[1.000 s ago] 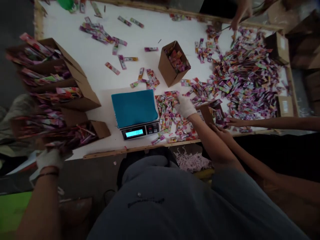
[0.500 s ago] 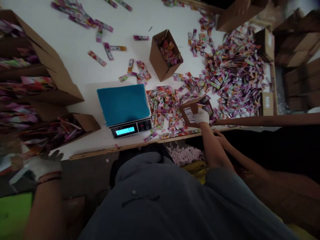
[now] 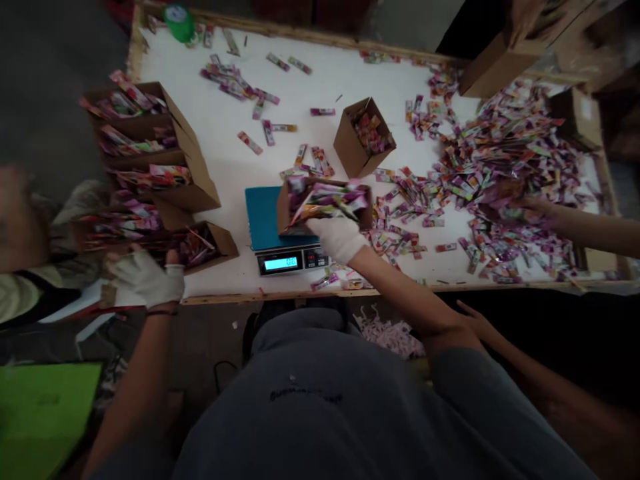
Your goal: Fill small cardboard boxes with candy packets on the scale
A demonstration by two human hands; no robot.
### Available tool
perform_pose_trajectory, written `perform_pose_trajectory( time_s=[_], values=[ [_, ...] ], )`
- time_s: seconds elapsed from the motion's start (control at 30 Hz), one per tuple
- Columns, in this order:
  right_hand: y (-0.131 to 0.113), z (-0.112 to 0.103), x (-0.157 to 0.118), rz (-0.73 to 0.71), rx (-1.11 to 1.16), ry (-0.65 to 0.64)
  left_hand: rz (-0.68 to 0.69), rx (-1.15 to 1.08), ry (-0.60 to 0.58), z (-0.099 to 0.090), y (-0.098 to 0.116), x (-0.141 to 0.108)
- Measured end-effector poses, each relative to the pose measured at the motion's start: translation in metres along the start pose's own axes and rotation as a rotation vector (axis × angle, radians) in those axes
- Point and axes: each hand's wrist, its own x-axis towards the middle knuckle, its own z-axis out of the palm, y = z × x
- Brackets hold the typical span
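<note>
In a pale work glove, my right hand [image 3: 341, 240] grips the near side of a cardboard box [image 3: 367, 210] full of colourful stick packets [image 3: 333, 199]. That box is over the right part of the blue-topped weighing scale [image 3: 263, 217]; whether it rests there I cannot tell. The scale's lit display [image 3: 281, 262] faces me. My left hand [image 3: 150, 277], gloved too, has its fingers spread at the near edge of the filled boxes [image 3: 200, 180] on the left. I cannot make out whether it touches them.
A large heap of packets [image 3: 500, 153] covers the table's right side, where a co-worker's arm [image 3: 575, 220] reaches in. Another filled box [image 3: 353, 143] stands mid-table. At the far right, another person's hands [image 3: 525, 20] are on a box [image 3: 493, 67]. A wooden rim [image 3: 300, 293] edges the table.
My right hand has brought the box leftward from beside the packet heap to the scale. My left hand has risen towards the left boxes. The view has shifted, and the co-worker's arm now reaches the heap.
</note>
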Motion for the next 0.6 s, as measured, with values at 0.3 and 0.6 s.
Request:
perform_pose_trajectory(
  time_s=[0.3,0.6],
  values=[
    [-0.008,0.017,0.019,-0.253,0.166,0.351,0.445,0.339,-0.424,0.015,0.016,0.004],
    [0.166,0.074,-0.014,0.141,0.651,0.791,0.452,0.177,-0.453,0.005,-0.015,0.023]
  ],
)
